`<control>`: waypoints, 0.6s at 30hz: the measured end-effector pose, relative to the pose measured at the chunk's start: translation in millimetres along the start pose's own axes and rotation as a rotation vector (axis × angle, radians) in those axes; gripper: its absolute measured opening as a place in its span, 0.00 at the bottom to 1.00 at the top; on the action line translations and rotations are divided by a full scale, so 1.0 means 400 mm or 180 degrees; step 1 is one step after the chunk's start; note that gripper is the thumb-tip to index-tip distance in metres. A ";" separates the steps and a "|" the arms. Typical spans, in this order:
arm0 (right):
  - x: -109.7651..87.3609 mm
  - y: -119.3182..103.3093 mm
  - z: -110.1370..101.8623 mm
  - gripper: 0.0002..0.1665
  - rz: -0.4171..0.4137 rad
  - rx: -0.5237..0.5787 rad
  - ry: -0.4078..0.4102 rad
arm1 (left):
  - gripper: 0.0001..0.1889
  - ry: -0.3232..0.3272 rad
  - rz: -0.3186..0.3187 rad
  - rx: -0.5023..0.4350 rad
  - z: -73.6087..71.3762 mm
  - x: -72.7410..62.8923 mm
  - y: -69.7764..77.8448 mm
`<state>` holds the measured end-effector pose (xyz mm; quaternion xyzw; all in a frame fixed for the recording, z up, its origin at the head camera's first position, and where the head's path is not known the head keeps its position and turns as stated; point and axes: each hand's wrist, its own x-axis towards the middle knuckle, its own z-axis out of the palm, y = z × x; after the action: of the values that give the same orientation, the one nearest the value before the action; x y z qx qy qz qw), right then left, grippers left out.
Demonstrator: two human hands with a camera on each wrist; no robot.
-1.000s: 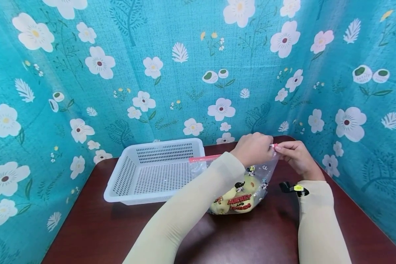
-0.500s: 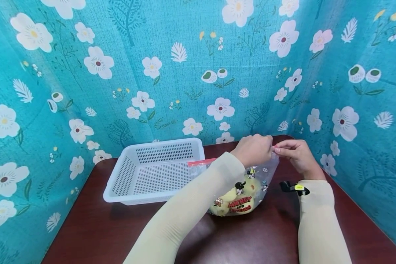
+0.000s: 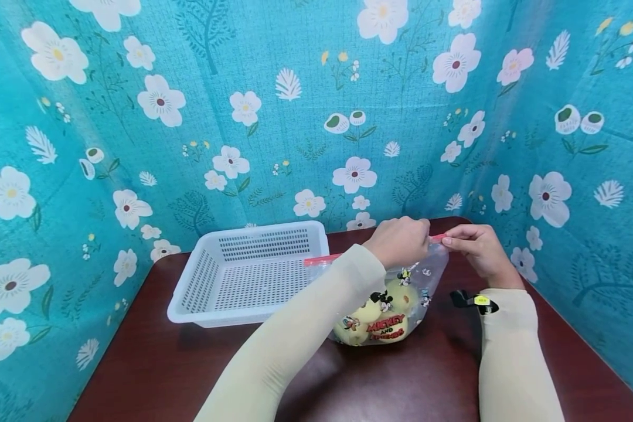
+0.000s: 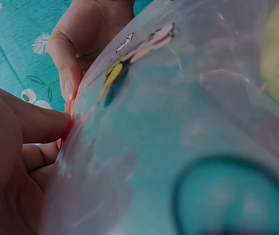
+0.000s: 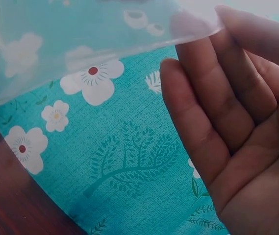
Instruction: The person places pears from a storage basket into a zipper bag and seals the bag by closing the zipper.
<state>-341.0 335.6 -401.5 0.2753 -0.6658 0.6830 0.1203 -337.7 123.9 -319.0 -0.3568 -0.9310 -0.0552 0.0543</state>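
Clear plastic zip bag [image 3: 435, 266]: transparent, cartoon figures in black, white, yellow, blue; red "MICKEY AND FRIENDS" lettering [image 3: 385, 326]
Thin red plastic zip strip [image 3: 322, 259]: solid red
Round yellow-green fruits [image 3: 401, 297]: pale, plain
White rectangular plastic basket [image 3: 195, 320]: rows of slots
Dark reddish-brown table [image 3: 401, 381]: plain
Teal fabric backdrop [image 3: 295, 146]: white flowers, red or yellow centres
Cream fabric sleeves [image 3: 517, 351]: plain

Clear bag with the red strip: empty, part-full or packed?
Part-full. In the head view, pale round fruits fill the lower part of the clear bag, with slack plastic above them.
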 end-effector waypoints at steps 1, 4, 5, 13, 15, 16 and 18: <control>-0.001 0.000 -0.001 0.08 -0.0002 -0.0021 0.0015 | 0.08 0.0011 0.0011 0.0021 0.001 -0.001 -0.001; -0.003 0.001 -0.003 0.08 0.0001 0.0029 0.0015 | 0.08 0.0025 0.0027 0.0057 0.000 -0.003 -0.003; -0.003 0.001 -0.005 0.08 -0.0004 0.0046 0.0011 | 0.08 0.0027 0.0025 0.0066 0.000 -0.004 -0.004; -0.007 -0.005 -0.009 0.10 0.0069 0.0046 -0.0111 | 0.08 0.0061 0.0041 0.0043 -0.002 -0.014 -0.006; -0.008 -0.011 -0.008 0.09 0.0144 -0.0012 -0.0137 | 0.08 0.0084 0.0055 0.0050 -0.001 -0.017 -0.006; -0.008 -0.014 -0.007 0.09 0.0192 -0.0075 -0.0136 | 0.07 0.0100 0.0057 0.0049 -0.001 -0.017 -0.005; -0.007 -0.021 -0.003 0.09 0.0294 -0.0284 -0.0124 | 0.07 0.0134 0.0056 0.0048 0.001 -0.018 -0.005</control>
<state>-334.4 337.9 -395.7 0.2518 -0.7098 0.6520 0.0878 -333.7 117.5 -320.5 -0.3634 -0.9268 -0.0552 0.0770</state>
